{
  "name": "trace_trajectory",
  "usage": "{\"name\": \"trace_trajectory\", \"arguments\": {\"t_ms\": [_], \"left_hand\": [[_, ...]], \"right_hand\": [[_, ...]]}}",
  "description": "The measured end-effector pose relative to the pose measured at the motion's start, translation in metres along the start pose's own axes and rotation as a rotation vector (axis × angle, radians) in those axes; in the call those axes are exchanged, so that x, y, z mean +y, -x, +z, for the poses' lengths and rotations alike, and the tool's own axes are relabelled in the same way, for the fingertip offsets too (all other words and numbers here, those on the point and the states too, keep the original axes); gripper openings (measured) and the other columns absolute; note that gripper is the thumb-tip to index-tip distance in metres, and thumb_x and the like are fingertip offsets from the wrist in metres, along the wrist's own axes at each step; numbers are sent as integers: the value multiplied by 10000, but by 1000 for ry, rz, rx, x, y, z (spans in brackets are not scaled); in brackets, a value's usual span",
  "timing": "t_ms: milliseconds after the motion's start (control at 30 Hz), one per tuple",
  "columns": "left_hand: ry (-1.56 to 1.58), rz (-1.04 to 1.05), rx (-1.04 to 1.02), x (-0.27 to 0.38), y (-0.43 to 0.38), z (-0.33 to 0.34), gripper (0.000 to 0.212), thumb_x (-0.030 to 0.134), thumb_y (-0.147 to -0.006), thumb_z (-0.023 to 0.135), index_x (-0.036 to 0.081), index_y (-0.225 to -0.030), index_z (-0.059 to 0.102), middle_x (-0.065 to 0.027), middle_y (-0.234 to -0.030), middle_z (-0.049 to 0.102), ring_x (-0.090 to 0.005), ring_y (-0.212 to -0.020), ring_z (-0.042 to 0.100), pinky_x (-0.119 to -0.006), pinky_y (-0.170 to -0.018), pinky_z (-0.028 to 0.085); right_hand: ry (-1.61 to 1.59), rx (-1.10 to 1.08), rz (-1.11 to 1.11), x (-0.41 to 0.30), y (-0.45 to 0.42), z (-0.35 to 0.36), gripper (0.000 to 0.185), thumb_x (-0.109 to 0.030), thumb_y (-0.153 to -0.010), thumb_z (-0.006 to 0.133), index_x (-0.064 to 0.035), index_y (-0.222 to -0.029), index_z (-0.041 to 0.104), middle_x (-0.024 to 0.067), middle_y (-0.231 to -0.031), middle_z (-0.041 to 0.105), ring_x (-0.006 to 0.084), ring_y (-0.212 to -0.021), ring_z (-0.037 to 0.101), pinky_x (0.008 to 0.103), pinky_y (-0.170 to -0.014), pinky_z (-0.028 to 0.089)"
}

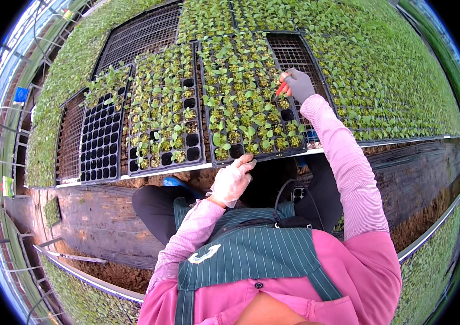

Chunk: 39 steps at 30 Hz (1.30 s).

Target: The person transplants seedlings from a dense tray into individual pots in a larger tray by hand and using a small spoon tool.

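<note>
My right hand [298, 84], in a grey glove with bare fingertips, grips a small red pointed tool [280, 88]. The tool's tip points down at the right part of a black seedling tray [259, 157] full of small green seedlings [250, 132]. My left hand [233, 181], in a thin translucent glove, is at this tray's front rim. Its fingertips touch or nearly touch the rim, and whether they pinch anything cannot be told. One cell without a plant [236, 151] lies just beyond those fingers, and another bare cell [287, 115] is near the tray's right side.
To the left stand a second seedling tray [203, 152] with several bare cells and a mostly bare cell tray [100, 140]. Wire mesh [295, 50] of the bench shows right of the working tray. Dense seedlings [384, 73] spread beyond. Black ground sheet [104, 223] covers the aisle.
</note>
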<state>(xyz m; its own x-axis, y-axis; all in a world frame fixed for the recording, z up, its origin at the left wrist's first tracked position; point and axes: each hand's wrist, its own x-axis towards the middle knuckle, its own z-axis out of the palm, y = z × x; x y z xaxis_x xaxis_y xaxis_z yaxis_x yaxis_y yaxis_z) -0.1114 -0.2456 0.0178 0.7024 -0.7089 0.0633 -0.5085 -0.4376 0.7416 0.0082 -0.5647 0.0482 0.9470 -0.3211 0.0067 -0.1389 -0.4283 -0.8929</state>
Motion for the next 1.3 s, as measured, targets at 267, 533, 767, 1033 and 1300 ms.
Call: {"name": "trace_trajectory", "arguments": {"t_ms": [267, 533, 767, 1033, 1300], "left_hand": [[-33, -17, -56, 3, 0, -7, 387, 93, -752, 578, 92, -1138, 600, -77, -1309, 512, -313, -1031, 587, -363, -881, 478], [94, 39, -18, -14, 5, 3, 387, 95, -734, 618, 66, -1120, 603, -87, -1308, 509, -307, -1034, 585, -351, -879, 473], [96, -18, -6, 4, 1, 1, 371, 35, -738, 609, 31, -1110, 606, -146, -1268, 524, -288, -1071, 574, -319, -894, 467], [-22, -10, -47, 16, -5, 4, 392, 75, -751, 611, 60, -1143, 599, -106, -1290, 513, -294, -1065, 573, -341, -896, 463], [-31, -21, -77, 10, -1, 3, 388, 76, -734, 613, 72, -1122, 609, -93, -1319, 501, -303, -1053, 582, -352, -895, 468]], "right_hand": [[-275, 129, 156, 4, -11, -20, 280, -266, -929, 499, -29, -817, 600, 51, -587, 583, 98, -419, 488, 234, -416, 360], [-543, 57, -33, -39, 100, -61, 270, -266, -932, 476, -34, -829, 567, 68, -634, 594, 89, -485, 512, 209, -458, 400], [-276, 67, -278, -32, 191, -47, 203, -130, -936, 484, 32, -840, 560, 72, -788, 615, 93, -667, 575, 219, -601, 477], [65, 143, -406, -6, 146, -35, 132, -125, -912, 517, -17, -922, 592, 92, -723, 603, 154, -616, 582, 263, -580, 447], [267, 51, -409, -30, 138, -33, 182, -215, -907, 544, -35, -921, 571, 127, -675, 532, 291, -620, 551, 341, -567, 424]]}}
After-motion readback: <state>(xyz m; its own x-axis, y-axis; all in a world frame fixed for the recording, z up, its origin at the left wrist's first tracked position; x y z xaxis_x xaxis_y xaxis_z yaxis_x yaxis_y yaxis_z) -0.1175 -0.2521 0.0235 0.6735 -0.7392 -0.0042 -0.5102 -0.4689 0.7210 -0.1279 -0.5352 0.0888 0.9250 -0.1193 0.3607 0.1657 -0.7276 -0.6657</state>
